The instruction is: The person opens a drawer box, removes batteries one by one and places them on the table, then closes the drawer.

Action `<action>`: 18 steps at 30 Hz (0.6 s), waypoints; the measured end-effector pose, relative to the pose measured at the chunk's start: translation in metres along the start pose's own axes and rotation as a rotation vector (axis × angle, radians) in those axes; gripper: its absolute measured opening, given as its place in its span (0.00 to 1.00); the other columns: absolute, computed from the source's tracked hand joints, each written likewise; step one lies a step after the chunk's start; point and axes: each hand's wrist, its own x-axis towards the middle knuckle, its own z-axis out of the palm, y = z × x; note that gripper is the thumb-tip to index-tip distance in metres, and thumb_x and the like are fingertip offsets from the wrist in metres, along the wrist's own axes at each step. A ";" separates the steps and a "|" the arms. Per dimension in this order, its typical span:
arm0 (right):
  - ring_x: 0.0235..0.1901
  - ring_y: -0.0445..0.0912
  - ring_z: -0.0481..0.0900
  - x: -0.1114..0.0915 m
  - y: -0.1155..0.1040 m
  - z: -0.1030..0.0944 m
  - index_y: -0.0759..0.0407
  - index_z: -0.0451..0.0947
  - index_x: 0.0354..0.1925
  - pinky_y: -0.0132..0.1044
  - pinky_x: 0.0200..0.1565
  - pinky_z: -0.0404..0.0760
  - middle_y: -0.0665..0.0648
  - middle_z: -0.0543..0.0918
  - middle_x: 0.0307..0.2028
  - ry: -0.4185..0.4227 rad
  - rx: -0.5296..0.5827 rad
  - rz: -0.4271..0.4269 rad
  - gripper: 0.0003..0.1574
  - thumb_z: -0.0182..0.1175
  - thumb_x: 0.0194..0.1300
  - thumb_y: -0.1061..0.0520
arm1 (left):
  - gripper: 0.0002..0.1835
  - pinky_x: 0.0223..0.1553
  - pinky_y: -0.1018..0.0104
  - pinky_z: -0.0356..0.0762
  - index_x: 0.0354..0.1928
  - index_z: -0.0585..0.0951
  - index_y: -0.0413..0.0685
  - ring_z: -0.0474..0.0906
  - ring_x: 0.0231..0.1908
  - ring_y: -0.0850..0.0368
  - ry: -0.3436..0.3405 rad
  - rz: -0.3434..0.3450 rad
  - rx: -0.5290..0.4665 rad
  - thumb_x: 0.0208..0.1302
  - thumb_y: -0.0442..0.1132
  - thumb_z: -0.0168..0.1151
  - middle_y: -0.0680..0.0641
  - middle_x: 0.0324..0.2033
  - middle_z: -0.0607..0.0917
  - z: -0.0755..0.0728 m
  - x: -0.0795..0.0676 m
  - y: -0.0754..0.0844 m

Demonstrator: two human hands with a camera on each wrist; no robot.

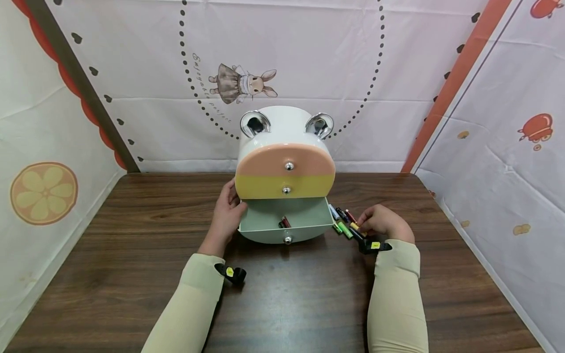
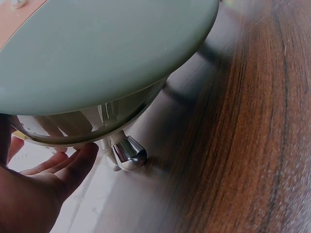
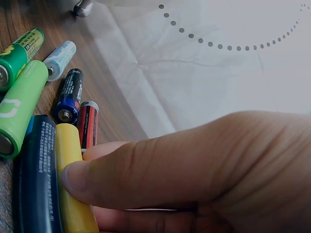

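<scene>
A frog-shaped drawer cabinet (image 1: 286,132) has its green bottom drawer (image 1: 265,215) pulled out. A dark red battery (image 1: 286,222) and a small dark battery lie in that drawer. My left hand (image 1: 226,215) touches the cabinet's left side by the open drawer, fingers loosely bent against it. At the right, my right hand (image 1: 383,223) pinches a yellow battery (image 3: 70,141) between thumb and fingers. Close to it lie a dark battery (image 3: 43,170), a light green one (image 3: 24,104), a green one (image 3: 24,53), a pale blue one (image 3: 60,59), a navy one (image 3: 71,94) and a red one (image 3: 89,126).
The upper drawers, orange (image 1: 265,164) and yellow (image 1: 260,187), are closed, each with a round silver knob. The cabinet stands on a dark wooden table (image 1: 132,235) on metal feet (image 2: 129,153). A printed white cloth (image 1: 309,49) hangs behind and at both sides.
</scene>
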 end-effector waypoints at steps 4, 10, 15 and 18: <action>0.31 0.50 0.78 0.000 0.000 0.000 0.64 0.80 0.35 0.42 0.35 0.79 0.58 0.80 0.32 -0.001 -0.002 -0.003 0.07 0.59 0.55 0.64 | 0.36 0.62 0.47 0.59 0.67 0.56 0.65 0.58 0.65 0.48 0.007 -0.001 0.014 0.59 0.28 0.49 0.48 0.66 0.61 -0.001 0.005 -0.010; 0.31 0.49 0.77 -0.004 -0.005 -0.004 0.62 0.81 0.35 0.40 0.34 0.77 0.57 0.81 0.32 0.009 -0.051 -0.024 0.08 0.58 0.56 0.62 | 0.36 0.62 0.47 0.59 0.66 0.56 0.68 0.59 0.65 0.48 0.019 0.019 0.032 0.59 0.28 0.50 0.48 0.66 0.61 0.000 0.008 -0.016; 0.32 0.47 0.76 -0.010 -0.012 -0.009 0.60 0.82 0.36 0.36 0.32 0.74 0.56 0.82 0.33 0.033 -0.092 -0.057 0.09 0.60 0.55 0.60 | 0.36 0.62 0.49 0.60 0.66 0.57 0.68 0.59 0.65 0.49 0.021 0.009 0.029 0.59 0.29 0.50 0.49 0.66 0.62 0.000 0.008 -0.015; 0.32 0.47 0.75 -0.013 -0.015 -0.011 0.60 0.82 0.36 0.36 0.31 0.74 0.56 0.81 0.34 0.054 -0.100 -0.077 0.09 0.61 0.55 0.58 | 0.36 0.62 0.48 0.59 0.66 0.57 0.67 0.59 0.65 0.49 0.019 0.006 0.024 0.59 0.29 0.50 0.48 0.66 0.62 0.000 0.007 -0.015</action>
